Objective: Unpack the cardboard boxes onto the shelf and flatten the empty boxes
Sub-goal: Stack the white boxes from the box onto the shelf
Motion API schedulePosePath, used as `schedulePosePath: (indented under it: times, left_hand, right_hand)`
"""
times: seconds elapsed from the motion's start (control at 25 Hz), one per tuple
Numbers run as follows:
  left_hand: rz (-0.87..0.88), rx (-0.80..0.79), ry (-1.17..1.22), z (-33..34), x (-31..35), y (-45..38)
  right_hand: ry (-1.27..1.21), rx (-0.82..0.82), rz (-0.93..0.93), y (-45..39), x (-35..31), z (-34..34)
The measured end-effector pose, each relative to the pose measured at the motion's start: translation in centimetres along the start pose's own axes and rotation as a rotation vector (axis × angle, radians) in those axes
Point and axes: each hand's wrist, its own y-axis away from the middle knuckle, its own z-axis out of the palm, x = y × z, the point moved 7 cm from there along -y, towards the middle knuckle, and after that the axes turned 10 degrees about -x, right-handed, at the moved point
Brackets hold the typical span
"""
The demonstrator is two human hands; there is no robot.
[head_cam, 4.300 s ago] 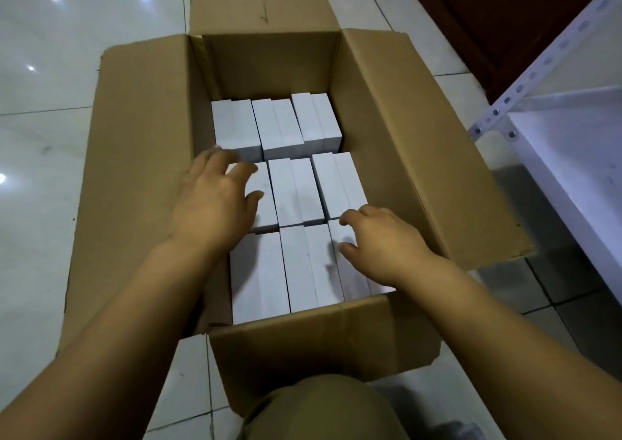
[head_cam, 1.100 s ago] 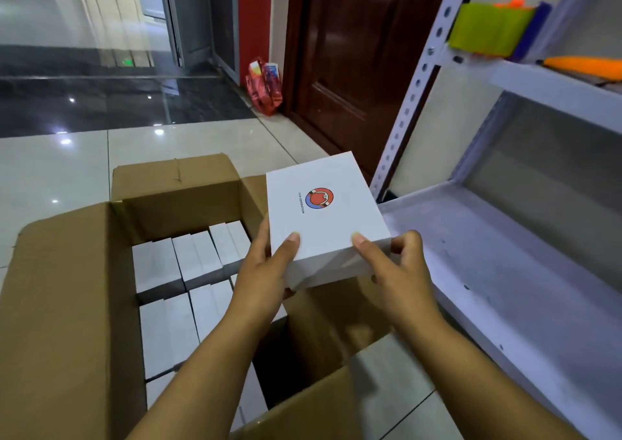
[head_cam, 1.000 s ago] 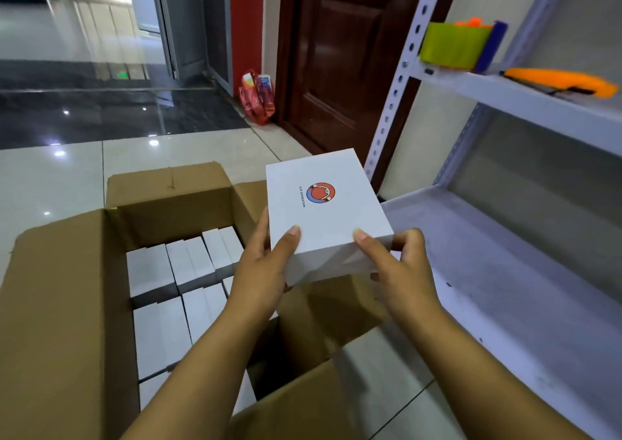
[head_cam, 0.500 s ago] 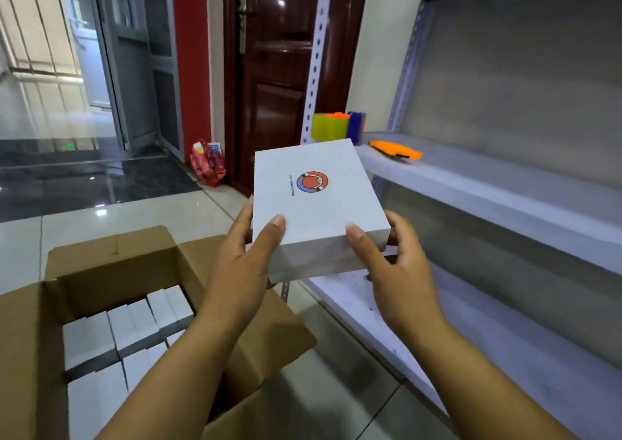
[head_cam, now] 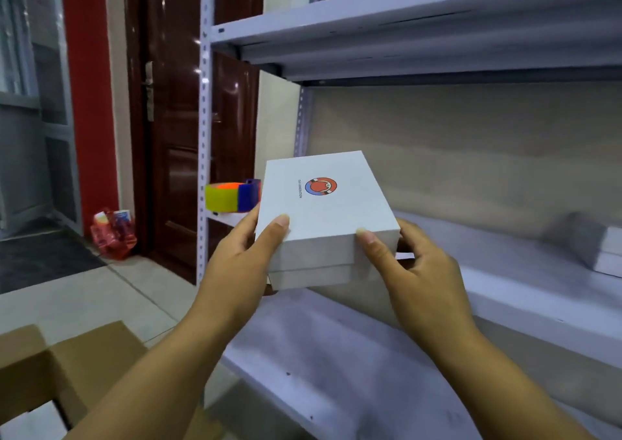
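Raised since half a second ago: white box [head_cam: 324, 217], which we now hold level with the middle board of the shelf [head_cam: 525, 281], just in front of it. Left hand [head_cam: 242, 264] and right hand [head_cam: 414, 271] pinch its near corners, thumbs on the lid. Cardboard box [head_cam: 84, 359]: open, low and left of the shelf. White boxes [head_cam: 602, 254]: stacked on the middle board, right. Coloured container [head_cam: 232, 197]: same board, left end.
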Motion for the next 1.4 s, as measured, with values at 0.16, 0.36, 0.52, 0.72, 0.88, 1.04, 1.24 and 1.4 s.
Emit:
schedulePosePath:
  times: [0.16, 0.36, 0.52, 0.72, 0.88, 1.04, 1.24, 1.4]
  left_hand:
    - [-0.046, -0.113, 0.005, 6.7, 1.3, -2.9]
    - [-0.078, -0.262, -0.055, 13.7, 1.5, -5.8]
    - [-0.055, -0.454, -0.098, 18.9, 1.1, -7.9]
    - [-0.108, -0.53, -0.144, 24.1, -0.1, -10.1]
    - [-0.148, -0.592, -0.159, 27.3, -0.5, -11.6]
    - [-0.144, -0.666, -0.238, 30.0, -1.4, -13.4]
    - [-0.085, -0.705, -0.346, 33.1, -1.7, -15.6]
    - [-0.067, -0.658, -0.496, 35.1, -2.3, -17.0]
  right_hand:
    - [0.093, 0.112, 0.033, -0.6, 1.6, -6.3]
    - [0.267, 0.179, 0.108, -0.6, 4.4, -12.1]
    - [0.442, 0.231, 0.198, -1.1, 6.7, -16.6]
    - [0.536, 0.193, 0.312, -2.1, 9.2, -20.8]
    - [0.506, 0.126, 0.404, -3.6, 12.0, -23.7]
    - [0.396, 0.062, 0.508, -4.8, 14.2, -26.1]
    - [0.349, 0.07, 0.511, -5.5, 16.8, -27.6]
    - [0.455, 0.151, 0.519, -5.4, 18.3, -29.0]
